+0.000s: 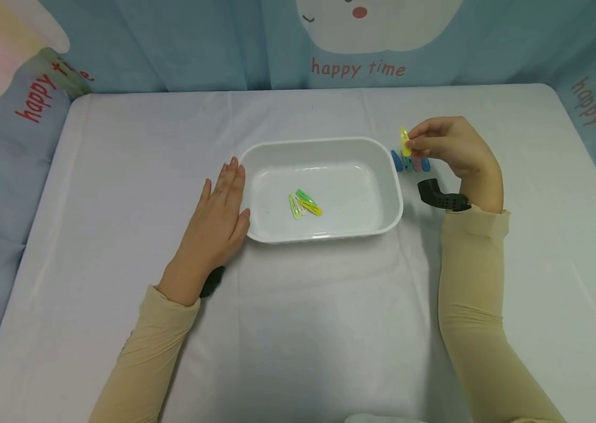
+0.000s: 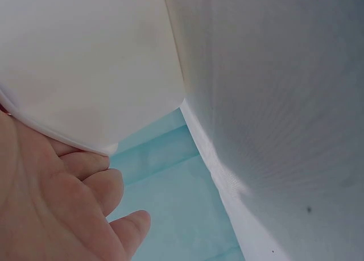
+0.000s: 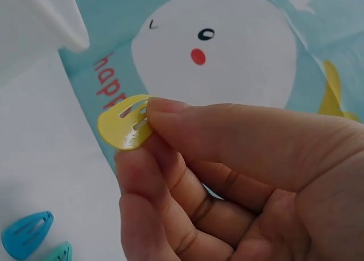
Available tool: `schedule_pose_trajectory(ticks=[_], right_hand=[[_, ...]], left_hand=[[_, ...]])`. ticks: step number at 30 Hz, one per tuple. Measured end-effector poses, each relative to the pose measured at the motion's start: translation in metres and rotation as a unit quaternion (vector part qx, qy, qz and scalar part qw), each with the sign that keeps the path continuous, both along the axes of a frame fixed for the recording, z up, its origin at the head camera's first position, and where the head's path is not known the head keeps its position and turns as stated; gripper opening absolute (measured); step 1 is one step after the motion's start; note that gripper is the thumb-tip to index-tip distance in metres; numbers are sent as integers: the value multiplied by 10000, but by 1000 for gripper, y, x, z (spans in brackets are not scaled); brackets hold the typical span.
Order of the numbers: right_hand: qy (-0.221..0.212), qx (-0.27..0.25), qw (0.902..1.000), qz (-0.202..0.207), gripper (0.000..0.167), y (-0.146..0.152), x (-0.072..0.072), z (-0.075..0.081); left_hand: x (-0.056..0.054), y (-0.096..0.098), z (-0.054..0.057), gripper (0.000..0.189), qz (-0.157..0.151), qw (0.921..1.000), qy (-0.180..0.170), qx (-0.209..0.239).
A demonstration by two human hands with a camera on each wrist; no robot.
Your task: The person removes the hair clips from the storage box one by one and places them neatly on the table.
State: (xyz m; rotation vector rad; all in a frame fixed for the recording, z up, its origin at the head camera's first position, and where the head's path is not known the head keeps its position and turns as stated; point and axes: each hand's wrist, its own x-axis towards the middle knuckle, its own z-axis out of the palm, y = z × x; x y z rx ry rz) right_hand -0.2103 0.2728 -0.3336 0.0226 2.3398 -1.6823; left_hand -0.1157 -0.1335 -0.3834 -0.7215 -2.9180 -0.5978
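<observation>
Between thumb and fingertips my right hand [image 1: 453,144] pinches a yellow snap hair clip [image 3: 122,124], held up beyond the right end of a white rectangular basin [image 1: 324,238]. Below that hand several more clips lie on the cloth, among them a blue clip [image 3: 27,235] and a teal clip [image 3: 60,252]. My left hand [image 1: 218,208] rests against the basin's left rim with its fingers extended; in the left wrist view the fingers [image 2: 94,164] touch the rim's outside. Inside the basin, a small pile of green and yellow clips [image 1: 309,205] lies left of centre.
A white cloth [image 1: 303,329] covers the table. Behind and beside it hangs a blue curtain [image 1: 213,47] with cartoon prints and lettering. Black wrist straps [image 1: 443,197] sit at the cuffs. The corner of a white object [image 1: 382,418] shows at the near edge.
</observation>
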Motion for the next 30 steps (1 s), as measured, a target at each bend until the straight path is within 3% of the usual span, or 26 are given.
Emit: schedule_pose_trajectory(ticks=[14, 18, 25, 30], right_hand=[[-165, -153, 9990, -397, 3, 17, -2, -10], [-185, 78, 9987, -458, 9, 21, -2, -12], [-735, 676, 9925, -702, 14, 29, -1, -13], [-835, 779, 9905, -765, 19, 36, 0, -14]], left_hand=[[1, 0, -1, 61, 5, 10000, 47, 21], [0, 0, -2, 62, -5, 10000, 63, 46], [0, 0, -2, 62, -2, 10000, 40, -1], [-1, 1, -2, 62, -1, 10000, 0, -33]])
